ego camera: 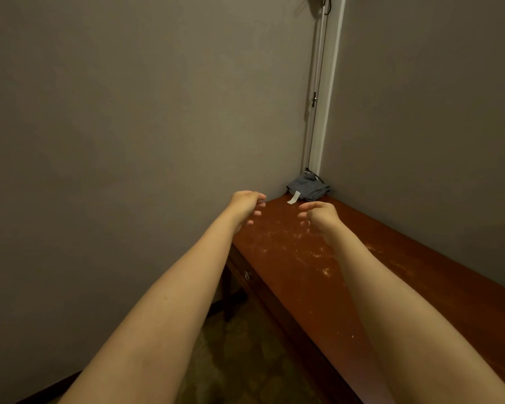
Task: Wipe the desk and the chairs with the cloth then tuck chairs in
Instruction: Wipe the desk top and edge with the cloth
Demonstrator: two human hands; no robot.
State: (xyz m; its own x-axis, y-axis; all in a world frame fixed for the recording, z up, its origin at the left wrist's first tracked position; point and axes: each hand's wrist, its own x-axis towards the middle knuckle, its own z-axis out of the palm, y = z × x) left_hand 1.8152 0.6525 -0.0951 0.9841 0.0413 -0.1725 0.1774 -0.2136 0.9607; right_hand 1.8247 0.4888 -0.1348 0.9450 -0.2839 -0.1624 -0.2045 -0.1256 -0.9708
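We extend both bare forearms forward over the near end of the desk (286,275), a long reddish-brown wooden surface set against the wall on our right and running into the room corner.

Left hand (245,204): raised above the desk's left edge, fingers loosely curled, holding nothing.

Right hand (318,215): raised above the desk surface just beside the left hand, fingers loosely curled, holding nothing. The two hands are apart and do not touch each other.

The cloth (308,189) is grey-blue and lies crumpled on the desk at the far corner, against both walls. It is beyond both hands and neither hand touches it. A white tag (294,197) hangs out from its near side onto the wood.

Pale dusty smears (312,253) mark the desk surface below and ahead of the right forearm.

A drawer knob (247,275) shows on the desk's front face, under the left forearm. A white conduit (318,97) runs up the wall corner above the cloth. A patterned floor (239,360) shows between the forearms.
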